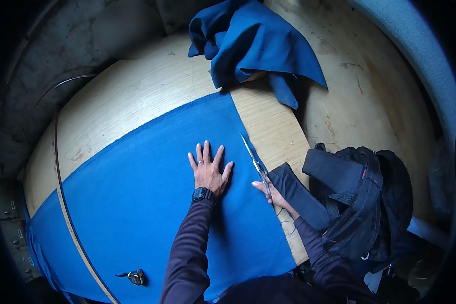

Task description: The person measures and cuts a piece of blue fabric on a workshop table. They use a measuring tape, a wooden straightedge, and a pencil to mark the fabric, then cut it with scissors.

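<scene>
A large sheet of blue fabric [152, 187] lies spread over the wooden table [131, 96]. My left hand [210, 175] rests flat on it with fingers spread, a ring on one finger and a black watch [202, 194] at the wrist. In my right hand [273, 193] is a pair of metal scissors [256, 159], held at the fabric's right edge. The blades point away from me along that edge and look nearly closed. Part of the right hand is hidden by a dark strap-like piece of the bag.
A black backpack [359, 197] sits right beside my right forearm. Bunched blue cloth [258, 40] lies at the far edge. A long thin strip [68, 213] crosses the fabric on the left, and a tape measure [136, 276] lies near the front.
</scene>
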Available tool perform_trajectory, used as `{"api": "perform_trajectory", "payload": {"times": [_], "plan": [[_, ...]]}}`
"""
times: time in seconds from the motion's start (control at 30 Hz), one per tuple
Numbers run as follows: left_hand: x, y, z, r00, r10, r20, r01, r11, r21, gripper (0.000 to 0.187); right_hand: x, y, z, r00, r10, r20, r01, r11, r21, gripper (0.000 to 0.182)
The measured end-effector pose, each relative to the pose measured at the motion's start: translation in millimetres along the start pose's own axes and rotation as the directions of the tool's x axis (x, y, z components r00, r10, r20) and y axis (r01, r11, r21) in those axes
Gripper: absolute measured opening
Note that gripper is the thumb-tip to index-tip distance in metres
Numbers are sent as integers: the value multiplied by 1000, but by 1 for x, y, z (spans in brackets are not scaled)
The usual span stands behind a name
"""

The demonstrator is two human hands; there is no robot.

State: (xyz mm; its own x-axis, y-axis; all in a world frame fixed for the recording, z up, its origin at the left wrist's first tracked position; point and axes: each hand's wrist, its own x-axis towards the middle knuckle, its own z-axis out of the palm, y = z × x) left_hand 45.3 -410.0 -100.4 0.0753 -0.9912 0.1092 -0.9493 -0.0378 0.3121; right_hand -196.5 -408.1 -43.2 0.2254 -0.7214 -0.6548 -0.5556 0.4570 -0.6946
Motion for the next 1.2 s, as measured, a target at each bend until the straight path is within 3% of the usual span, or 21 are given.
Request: {"api": "perform_trajectory", "payload": {"times": [0.1,0.2,0.33,0.47,0.6,0.73,0.8,0.87,0.93,1.07,1.2], "plan": [[-1,0,2,1000,3,-6,-3,1000,-1,62,10,12,-2,997,-9,83,5,999,47,54],[0,-1,1,1000,1,-10,-2,1000,-3,62,-6,-3,8,978,111,175,-156,952,265,59],[-1,-1,2,1000,3,-19,-3,1000,-12,62,-16,6,40,952,99,290,-242,823,514,65],[-2,-4,8,999,24,-47,-25,999,-20,61,-30,-7,52,983,135,124,-149,982,113,68],[-3,-5,5,999,23,-47,-26,998,-50,62,-58,9,59,964,181,196,-222,951,216,69],[-3,-8,8,995,28,-90,-36,995,-88,62,-83,-13,55,952,219,212,-257,951,173,80],[-5,-9,10,994,34,-101,-44,994,-100,62,-76,-24,59,960,215,179,-243,958,152,75],[-3,-10,9,996,22,-91,-32,993,-111,62,-67,-36,73,945,152,290,-294,781,550,75],[-5,-9,10,995,29,-94,-40,992,-120,61,-52,-49,84,948,97,302,-288,661,693,71],[-3,-14,14,991,39,-126,-55,990,-128,61,-27,-63,78,965,162,205,-247,820,517,79],[-7,-14,15,992,20,-122,-39,987,-156,62,-16,-67,20,966,214,147,-237,957,165,79]]}}
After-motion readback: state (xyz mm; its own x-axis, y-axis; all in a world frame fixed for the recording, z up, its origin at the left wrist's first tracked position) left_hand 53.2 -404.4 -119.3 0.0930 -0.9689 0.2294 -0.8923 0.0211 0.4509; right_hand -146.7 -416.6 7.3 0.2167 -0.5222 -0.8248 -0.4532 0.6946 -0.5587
